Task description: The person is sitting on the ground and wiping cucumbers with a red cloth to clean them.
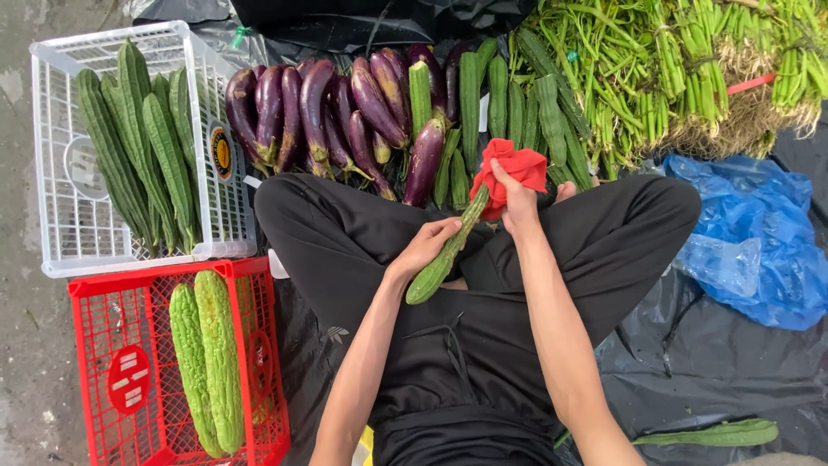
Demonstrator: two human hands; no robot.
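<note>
- Long ridged gourds (142, 147) are stood in a white crate (60, 216) at the far left.
- Two bumpy bitter gourds (207, 358) are laid in a red crate (103, 414) below it.
- Purple eggplants (345, 112) are piled in the middle.
- A green gourd (448, 250) is gripped near its lower part by the left hand (427, 246), over the lap.
- A red cloth (513, 168) is pinched against the gourd's top end by the right hand (517, 203).
- Green bundles (664, 60) and a blue bag (750, 242) are seen on the right.

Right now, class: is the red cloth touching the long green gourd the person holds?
Touching. The head view shows the red cloth, gripped by the right hand, wrapped around the upper end of the gourd.
</note>
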